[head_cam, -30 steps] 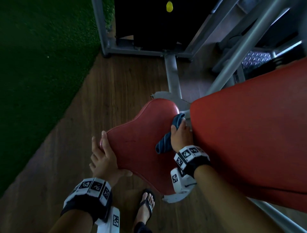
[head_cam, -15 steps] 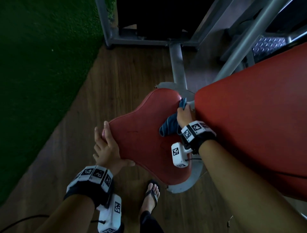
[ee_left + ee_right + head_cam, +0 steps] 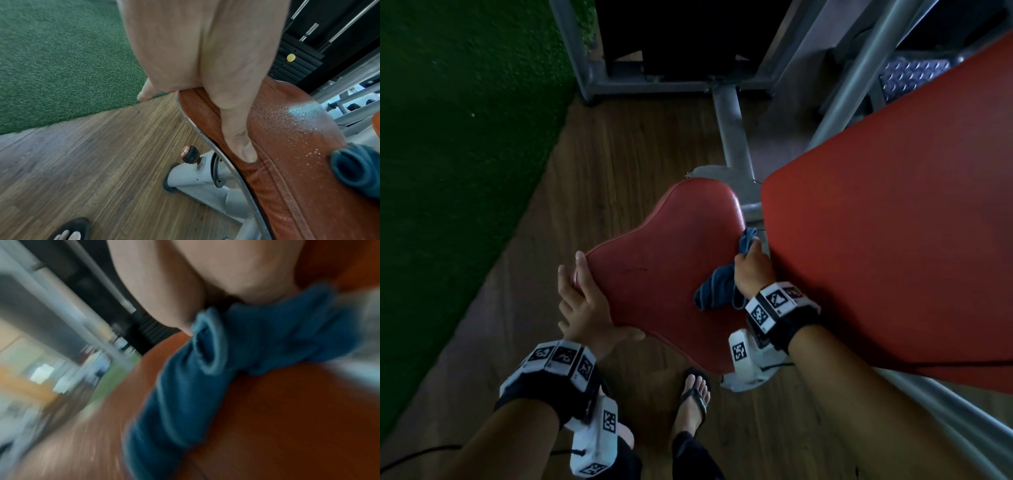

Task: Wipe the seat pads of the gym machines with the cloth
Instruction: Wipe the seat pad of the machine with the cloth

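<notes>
A red seat pad (image 3: 667, 260) sits low in the middle of the head view, with a bigger red back pad (image 3: 893, 246) to its right. My right hand (image 3: 751, 270) grips a bunched blue cloth (image 3: 717, 291) at the seat's right edge, in the gap by the back pad. In the blurred right wrist view the cloth (image 3: 205, 386) trails over the red seat pad (image 3: 287, 418). My left hand (image 3: 585, 305) holds the seat's near-left edge. Its thumb (image 3: 238, 133) lies on the wet-speckled seat pad (image 3: 287, 146), fingers hidden below.
Green turf (image 3: 458, 137) covers the left; wood floor (image 3: 619, 154) runs under the seat. The grey machine frame (image 3: 732, 137) and black weight stack (image 3: 298, 61) stand ahead. An adjustment knob (image 3: 190, 154) sticks out under the seat. My sandalled foot (image 3: 693, 397) is below it.
My right hand slid the cloth along the seat's right edge, away from me and then back a little. The left hand kept its hold on the seat's edge.
</notes>
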